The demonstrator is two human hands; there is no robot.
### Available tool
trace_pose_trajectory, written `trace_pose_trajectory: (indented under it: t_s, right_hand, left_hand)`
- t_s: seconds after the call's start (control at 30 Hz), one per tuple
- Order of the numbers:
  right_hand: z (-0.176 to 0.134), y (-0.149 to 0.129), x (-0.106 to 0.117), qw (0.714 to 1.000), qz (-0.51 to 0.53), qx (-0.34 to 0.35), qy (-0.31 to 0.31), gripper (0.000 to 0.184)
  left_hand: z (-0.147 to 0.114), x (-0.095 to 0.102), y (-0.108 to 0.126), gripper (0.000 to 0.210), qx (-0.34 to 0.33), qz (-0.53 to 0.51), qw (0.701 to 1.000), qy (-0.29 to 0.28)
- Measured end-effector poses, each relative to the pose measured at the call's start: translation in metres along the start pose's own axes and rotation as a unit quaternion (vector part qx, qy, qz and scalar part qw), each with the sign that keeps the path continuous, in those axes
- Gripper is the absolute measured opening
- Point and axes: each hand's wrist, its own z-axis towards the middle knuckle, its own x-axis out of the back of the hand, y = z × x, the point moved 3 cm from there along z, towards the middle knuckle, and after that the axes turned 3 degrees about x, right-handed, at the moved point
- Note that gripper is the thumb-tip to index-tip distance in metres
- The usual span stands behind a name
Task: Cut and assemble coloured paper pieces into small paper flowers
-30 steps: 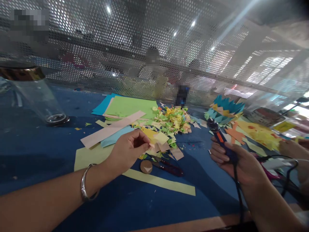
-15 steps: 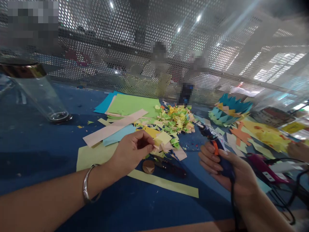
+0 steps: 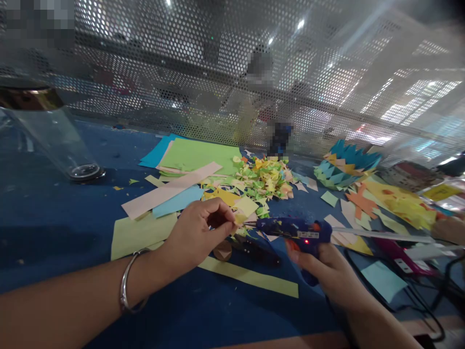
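Note:
My left hand (image 3: 205, 228) pinches a small piece of yellow paper (image 3: 239, 219) between thumb and fingertips. Wrapped round the handle of a blue hot glue gun (image 3: 286, 229) is my right hand (image 3: 323, 271), with a finger by its orange trigger. The gun's nozzle points left and is at the paper piece; whether it touches I cannot tell. A clear glue stick (image 3: 381, 234) juts from the back, and a small red light glows on the body. Below the hands lie a pale yellow paper strip (image 3: 254, 280), dark-handled scissors (image 3: 259, 253) and a round brown disc (image 3: 222, 251).
Behind my hands are a heap of folded paper scraps (image 3: 269, 177) and stacked green sheets (image 3: 203, 154). A glass bottle (image 3: 58, 140) stands left. At right are a blue paper crown (image 3: 352, 162), a purple power strip (image 3: 395, 252), cables and another person's hand (image 3: 450, 228). A perforated metal screen (image 3: 203, 72) borders the table.
My right hand has swung the glue gun left and turned it level, bringing its nozzle to the paper piece. My left hand has stayed nearly still.

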Motion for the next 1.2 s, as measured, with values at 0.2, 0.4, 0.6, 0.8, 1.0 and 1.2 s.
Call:
trace_pose_trajectory:
  t_s: [0.2, 0.4, 0.6, 0.8, 1.0, 1.2]
  right_hand:
    - [-0.007, 0.001, -0.006, 0.993, -0.110, 0.030, 0.025, 0.033]
    - [-0.007, -0.005, -0.007, 0.992, -0.113, 0.063, 0.003, 0.023]
    - [-0.007, -0.010, -0.005, 0.986, -0.141, 0.085, -0.009, 0.021]
    - [-0.007, -0.010, -0.007, 0.984, -0.154, 0.085, -0.024, 0.026]
    - [-0.007, -0.007, -0.006, 0.984, -0.155, 0.092, -0.013, 0.021]
    - [-0.010, -0.002, -0.005, 0.986, -0.156, 0.057, -0.018, 0.032]
  left_hand:
    - [-0.004, -0.001, 0.008, 0.005, -0.024, 0.031, 0.999, 0.001]
    - [-0.006, -0.001, 0.011, 0.006, -0.057, 0.057, 0.997, 0.014]
    - [-0.006, 0.000, 0.015, 0.008, -0.070, 0.089, 0.993, 0.017]
    - [-0.007, 0.001, 0.016, 0.007, -0.073, 0.084, 0.994, 0.020]
    - [-0.007, 0.000, 0.014, 0.007, -0.064, 0.071, 0.995, 0.014]
    - [-0.006, 0.002, 0.016, 0.008, -0.072, 0.084, 0.994, 0.022]
